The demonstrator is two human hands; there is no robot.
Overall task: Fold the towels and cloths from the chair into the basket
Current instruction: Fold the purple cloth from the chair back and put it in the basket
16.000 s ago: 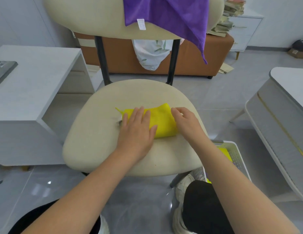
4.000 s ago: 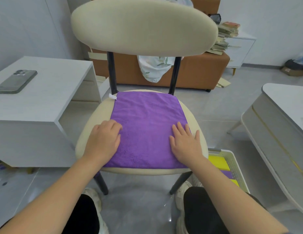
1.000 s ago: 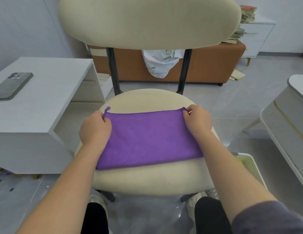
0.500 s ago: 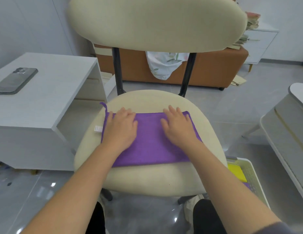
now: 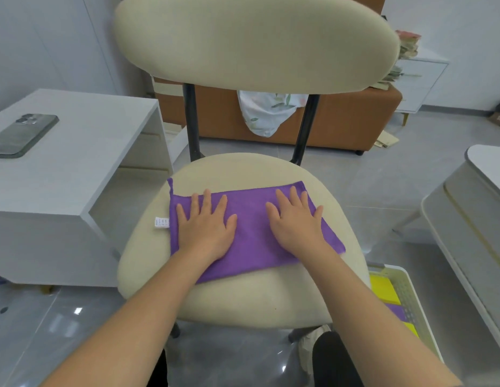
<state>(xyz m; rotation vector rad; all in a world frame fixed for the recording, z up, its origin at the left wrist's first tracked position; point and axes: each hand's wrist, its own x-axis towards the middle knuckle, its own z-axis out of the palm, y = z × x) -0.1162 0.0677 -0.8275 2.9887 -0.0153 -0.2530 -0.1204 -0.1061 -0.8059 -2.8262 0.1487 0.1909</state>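
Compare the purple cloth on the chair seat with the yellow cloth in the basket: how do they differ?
The purple cloth lies on the chair seat; the yellow cloth lies in the basket on the floor. The left hand and right hand press flat on the purple cloth; nothing touches the yellow cloth. The purple cloth shows almost whole; the yellow cloth is partly hidden behind the seat. Both lie flat.

Cream chair seat (image 5: 243, 297), folded purple cloth (image 5: 251, 219) flat on it
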